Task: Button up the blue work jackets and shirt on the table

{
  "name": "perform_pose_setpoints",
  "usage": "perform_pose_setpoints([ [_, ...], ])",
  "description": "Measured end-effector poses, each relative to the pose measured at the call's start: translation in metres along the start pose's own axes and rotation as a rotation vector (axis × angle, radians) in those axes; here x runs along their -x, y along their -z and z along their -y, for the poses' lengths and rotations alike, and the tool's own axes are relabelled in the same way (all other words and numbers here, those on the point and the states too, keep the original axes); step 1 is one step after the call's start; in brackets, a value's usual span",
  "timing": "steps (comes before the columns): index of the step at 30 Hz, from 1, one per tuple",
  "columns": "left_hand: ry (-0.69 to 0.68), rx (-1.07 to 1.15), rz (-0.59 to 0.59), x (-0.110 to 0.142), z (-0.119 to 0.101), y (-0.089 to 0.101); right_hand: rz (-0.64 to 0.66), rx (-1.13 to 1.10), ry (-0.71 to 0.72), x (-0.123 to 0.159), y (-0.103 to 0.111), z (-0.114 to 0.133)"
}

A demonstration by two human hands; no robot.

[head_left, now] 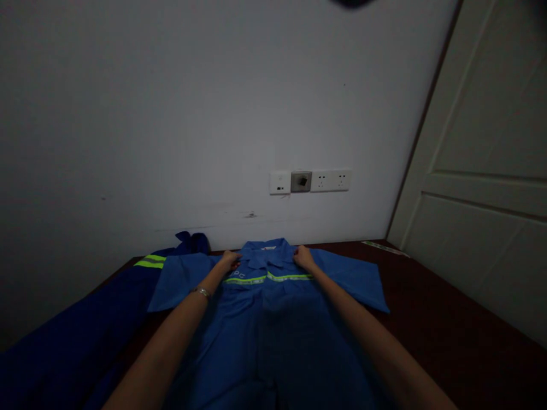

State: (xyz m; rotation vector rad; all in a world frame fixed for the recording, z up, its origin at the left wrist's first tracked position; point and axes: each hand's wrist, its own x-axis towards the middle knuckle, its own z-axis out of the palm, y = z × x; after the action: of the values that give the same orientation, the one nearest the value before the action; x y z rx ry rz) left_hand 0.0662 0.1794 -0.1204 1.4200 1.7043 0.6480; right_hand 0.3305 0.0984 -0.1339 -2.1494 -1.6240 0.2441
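A blue short-sleeved work shirt (243,307) lies spread face up, its collar (282,249) toward the wall and its sleeves out to both sides. A yellow-green and silver reflective band crosses its chest, and pale letters show near my left hand (231,259). That hand is closed on the cloth near the shoulder, left of the collar; a bracelet (201,292) circles the wrist. On the opposite shoulder, my right hand (303,258) has its fingers curled and pressed onto the fabric. The lower part of the shirt is in shadow.
A darker blue garment (85,313) with a reflective band lies at the left, partly under the left sleeve. Both rest on a dark red-brown tabletop (431,319). Behind rises a white wall with sockets (331,180). A pale panelled door (482,228) stands at right.
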Motion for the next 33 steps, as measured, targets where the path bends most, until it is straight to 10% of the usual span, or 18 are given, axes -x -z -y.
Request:
perform_pose_setpoints([
  [6,-0.163,-0.232,-0.148,0.01,-0.023,0.041,-0.046,0.236,0.152,0.025,0.05,0.016],
  [17,-0.611,-0.373,-0.465,0.105,-0.126,0.205,-0.436,0.398,0.247,0.053,0.267,0.047],
  [24,-0.924,0.166,-0.196,0.215,-0.2,0.224,-0.433,-0.132,0.425,0.092,0.357,0.131],
  [33,-1.21,0.35,-0.081,0.305,-0.258,0.213,-0.536,-0.243,0.799,0.138,0.408,0.269],
])
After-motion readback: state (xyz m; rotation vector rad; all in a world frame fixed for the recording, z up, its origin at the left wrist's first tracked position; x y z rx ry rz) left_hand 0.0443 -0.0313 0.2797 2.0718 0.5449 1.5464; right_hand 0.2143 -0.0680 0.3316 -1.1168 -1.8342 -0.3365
